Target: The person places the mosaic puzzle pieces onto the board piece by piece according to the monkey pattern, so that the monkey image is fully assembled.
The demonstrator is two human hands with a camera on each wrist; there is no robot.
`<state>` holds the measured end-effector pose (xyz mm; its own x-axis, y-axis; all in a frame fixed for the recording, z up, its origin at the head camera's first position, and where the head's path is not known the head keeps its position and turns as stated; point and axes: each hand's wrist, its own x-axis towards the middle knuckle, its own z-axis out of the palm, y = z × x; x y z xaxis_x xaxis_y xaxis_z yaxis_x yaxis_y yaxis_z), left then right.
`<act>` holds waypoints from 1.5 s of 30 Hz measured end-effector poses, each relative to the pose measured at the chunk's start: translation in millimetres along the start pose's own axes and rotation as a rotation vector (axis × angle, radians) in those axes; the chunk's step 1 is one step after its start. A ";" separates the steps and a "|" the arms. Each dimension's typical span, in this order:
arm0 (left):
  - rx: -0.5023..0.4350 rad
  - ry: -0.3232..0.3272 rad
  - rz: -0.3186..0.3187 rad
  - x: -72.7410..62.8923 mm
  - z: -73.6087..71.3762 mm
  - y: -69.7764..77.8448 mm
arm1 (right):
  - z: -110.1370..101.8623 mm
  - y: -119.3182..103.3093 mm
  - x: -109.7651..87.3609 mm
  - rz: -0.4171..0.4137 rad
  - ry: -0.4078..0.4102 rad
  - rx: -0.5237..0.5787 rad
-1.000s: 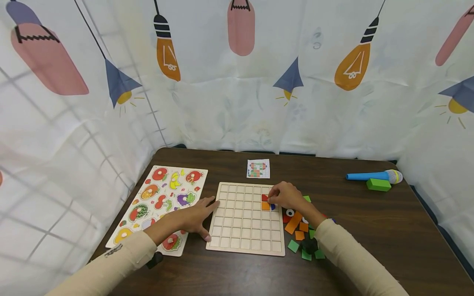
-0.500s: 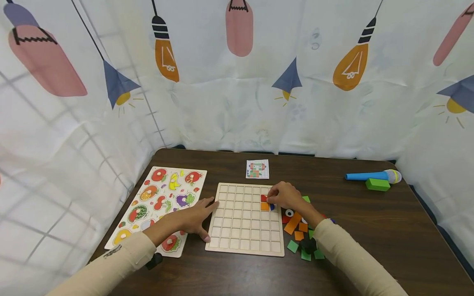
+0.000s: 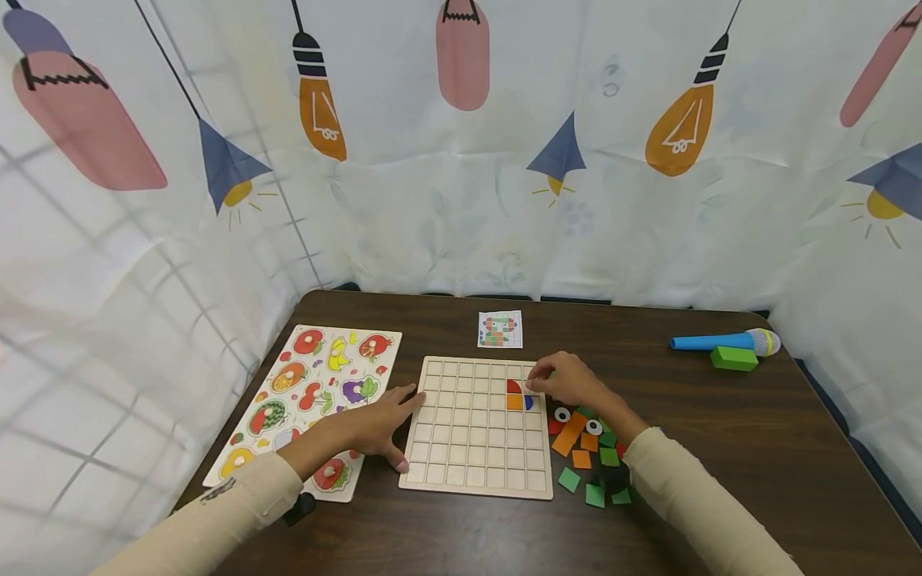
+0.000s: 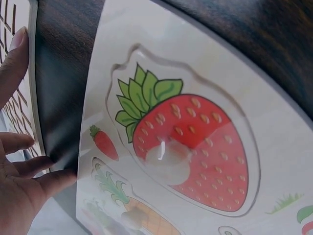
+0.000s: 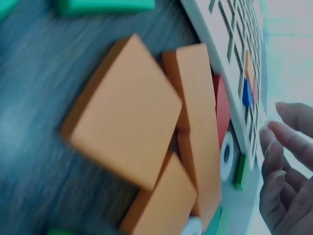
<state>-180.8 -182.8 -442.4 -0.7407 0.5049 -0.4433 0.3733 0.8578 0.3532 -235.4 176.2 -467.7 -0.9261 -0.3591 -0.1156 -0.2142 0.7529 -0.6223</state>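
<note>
In the head view, my left hand rests its fingertips and thumb along the left edge of a wooden grid board, fingers spread. A red quarter-round piece, an orange square and a blue rounded piece lie in its upper right cells. My right hand hovers over the board's upper right corner, close to these pieces. Nothing shows between the fingertips in the right wrist view. Beside the board lies a loose pile with orange blocks, green squares and round eye pieces.
A fruit puzzle board lies left of the grid board. Behind it is a small printed pattern card. At the back right lie a blue toy microphone and a green block. A printed curtain surrounds the table.
My right hand has drawn slightly right, off the red piece, which now shows whole beside the orange square. The left hand has stayed in place on the board's edge.
</note>
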 end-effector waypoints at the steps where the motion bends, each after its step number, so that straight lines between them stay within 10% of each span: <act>1: -0.001 0.000 -0.001 -0.1 0.0 0.1 | -2.2 2.5 -1.9 -0.007 -0.003 0.008; 24: 0.025 0.000 0.010 2.2 1.3 -3.6 | -9.4 31.6 -64.7 -0.205 -0.122 -0.018; 45: 0.022 0.001 0.014 3.0 1.6 -3.1 | 2.9 23.9 -62.6 -0.164 -0.084 -0.099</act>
<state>-183.2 -183.9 -446.2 -0.7356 0.5171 -0.4376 0.3963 0.8524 0.3411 -181.6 215.0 -477.6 -0.8481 -0.5228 -0.0860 -0.3931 0.7297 -0.5594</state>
